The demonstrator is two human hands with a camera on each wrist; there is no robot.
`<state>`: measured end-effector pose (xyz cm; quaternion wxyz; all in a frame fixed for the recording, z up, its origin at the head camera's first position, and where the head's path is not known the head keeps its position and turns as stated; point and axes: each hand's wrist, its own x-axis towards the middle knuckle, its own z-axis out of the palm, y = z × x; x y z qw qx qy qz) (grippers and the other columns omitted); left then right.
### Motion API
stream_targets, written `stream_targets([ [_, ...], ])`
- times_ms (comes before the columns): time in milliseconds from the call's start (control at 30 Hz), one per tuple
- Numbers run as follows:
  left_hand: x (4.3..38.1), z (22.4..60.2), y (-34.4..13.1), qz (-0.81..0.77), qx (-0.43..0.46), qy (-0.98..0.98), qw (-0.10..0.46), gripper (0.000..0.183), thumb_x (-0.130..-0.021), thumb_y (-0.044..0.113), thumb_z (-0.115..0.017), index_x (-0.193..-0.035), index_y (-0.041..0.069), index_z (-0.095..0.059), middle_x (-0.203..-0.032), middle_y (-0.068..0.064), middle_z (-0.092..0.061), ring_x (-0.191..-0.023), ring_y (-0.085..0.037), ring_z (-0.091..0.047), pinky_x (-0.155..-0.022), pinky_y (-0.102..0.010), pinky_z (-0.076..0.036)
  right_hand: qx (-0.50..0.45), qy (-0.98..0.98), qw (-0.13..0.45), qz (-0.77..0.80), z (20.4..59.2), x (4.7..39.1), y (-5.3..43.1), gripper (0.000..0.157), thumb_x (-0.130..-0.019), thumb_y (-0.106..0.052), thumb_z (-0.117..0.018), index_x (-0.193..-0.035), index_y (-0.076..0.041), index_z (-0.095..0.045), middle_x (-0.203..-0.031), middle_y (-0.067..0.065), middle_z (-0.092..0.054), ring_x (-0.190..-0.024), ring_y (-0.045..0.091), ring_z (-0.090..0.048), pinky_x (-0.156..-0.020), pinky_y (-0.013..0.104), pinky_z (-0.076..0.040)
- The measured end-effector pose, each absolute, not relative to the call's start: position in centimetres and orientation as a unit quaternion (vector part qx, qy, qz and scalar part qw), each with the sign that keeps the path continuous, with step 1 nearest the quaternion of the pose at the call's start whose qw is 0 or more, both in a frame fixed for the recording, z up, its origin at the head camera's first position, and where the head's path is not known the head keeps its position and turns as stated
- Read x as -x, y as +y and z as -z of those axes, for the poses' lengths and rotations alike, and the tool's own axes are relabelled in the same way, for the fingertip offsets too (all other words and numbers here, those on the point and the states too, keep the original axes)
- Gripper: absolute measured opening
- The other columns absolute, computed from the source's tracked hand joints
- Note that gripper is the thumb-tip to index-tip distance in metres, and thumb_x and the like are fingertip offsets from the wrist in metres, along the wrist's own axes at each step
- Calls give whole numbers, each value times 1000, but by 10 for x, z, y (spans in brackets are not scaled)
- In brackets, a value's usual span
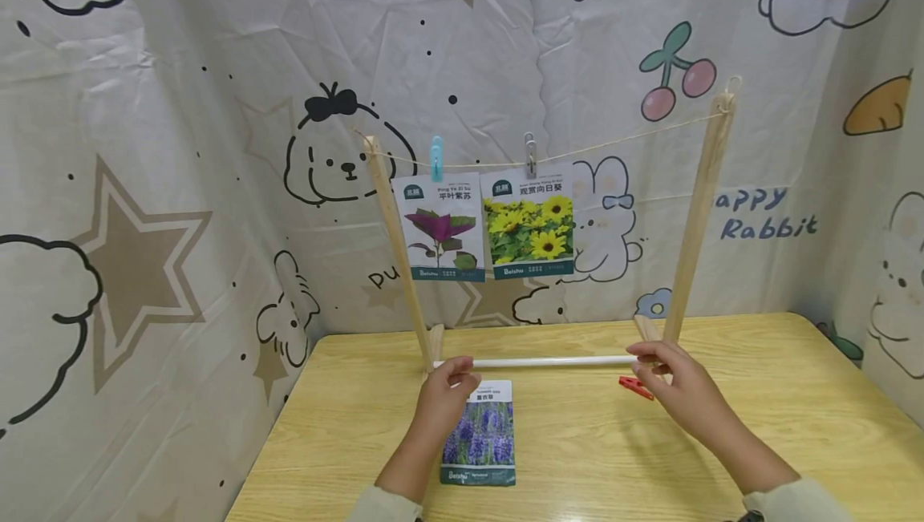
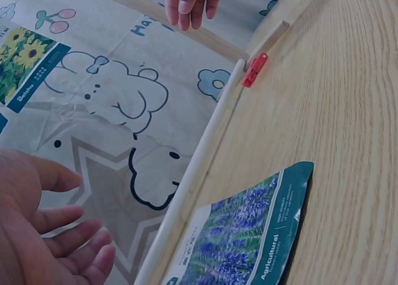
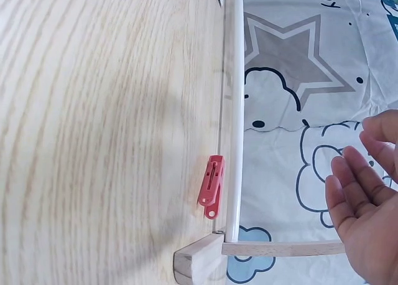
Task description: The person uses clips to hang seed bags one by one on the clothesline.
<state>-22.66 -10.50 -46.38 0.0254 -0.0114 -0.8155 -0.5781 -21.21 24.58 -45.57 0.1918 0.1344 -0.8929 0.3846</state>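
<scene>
Both hands hover above the table near a white rod (image 1: 552, 362) that joins two wooden posts. My left hand (image 1: 442, 403) is by the rod's left end, over the top of a purple-flower seed packet (image 1: 480, 438) lying flat. In the left wrist view that hand (image 2: 53, 229) has loosely bent fingers and nothing in them. Near the right post, my right hand (image 1: 682, 392) is close to a red clothespin (image 1: 636, 387) on the table; the right wrist view shows the hand (image 3: 367, 204) relaxed, apart from the clothespin (image 3: 212, 185), holding nothing.
A string (image 1: 635, 137) spans the left post (image 1: 397, 241) and right post (image 1: 699, 217). From it hang a purple-leaf packet (image 1: 445, 225) under a blue clip (image 1: 436, 159) and a yellow-flower packet (image 1: 530, 225) under a grey clip (image 1: 530, 155). A printed curtain (image 1: 216, 65) stands behind.
</scene>
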Motion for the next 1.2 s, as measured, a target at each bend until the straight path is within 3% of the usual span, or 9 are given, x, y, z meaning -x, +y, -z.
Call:
stream_targets([
  [200,222,467,-108,576,10,-817,16,42,-96,19,-66,-133,0,-61,-134,-20,-62,-120,-35,-59,-95,-46,-54,-141,-891,196,-385,463,212,247,23,-96,-11,-69,-118,-8,-68,-111,2,-67,-98,-1,-59,-82,28,-56],
  [400,221,474,-110,564,2,-826,5,47,-96,17,-65,-137,-6,-56,-137,-24,-59,-123,-39,-57,-99,-51,-51,-141,-891,185,-390,473,212,247,26,-94,-12,-71,-119,-6,-67,-115,10,-67,-102,4,-59,-84,31,-56],
  [600,220,481,-111,547,-18,-837,-12,49,-96,17,-65,-138,-5,-55,-140,-25,-57,-131,-45,-52,-105,-55,-47,-118,-903,164,-380,482,213,247,28,-93,-11,-72,-119,-3,-67,-116,13,-67,-104,22,-62,-85,37,-57],
  [833,220,489,-114,528,-26,-849,-15,52,-93,15,-67,-138,-6,-54,-135,-28,-58,-125,-45,-55,-99,-55,-50,-93,-914,126,-374,490,214,250,31,-94,-12,-71,-123,-3,-66,-121,14,-68,-109,30,-63,-85,37,-54],
  [967,219,492,-115,507,-29,-861,-12,54,-92,16,-67,-139,-7,-53,-133,-31,-58,-123,-48,-56,-94,-55,-53,-95,-915,121,-374,494,216,251,33,-94,-12,-70,-124,-1,-65,-124,18,-66,-114,38,-62,-89,46,-54],
  [1200,219,496,-114,477,-36,-878,-5,58,-92,17,-68,-141,-8,-50,-136,-35,-56,-124,-49,-57,-98,-59,-49,-82,-919,113,-369,501,217,254,37,-94,-9,-69,-129,1,-62,-130,27,-60,-121,48,-57,-94,61,-50],
])
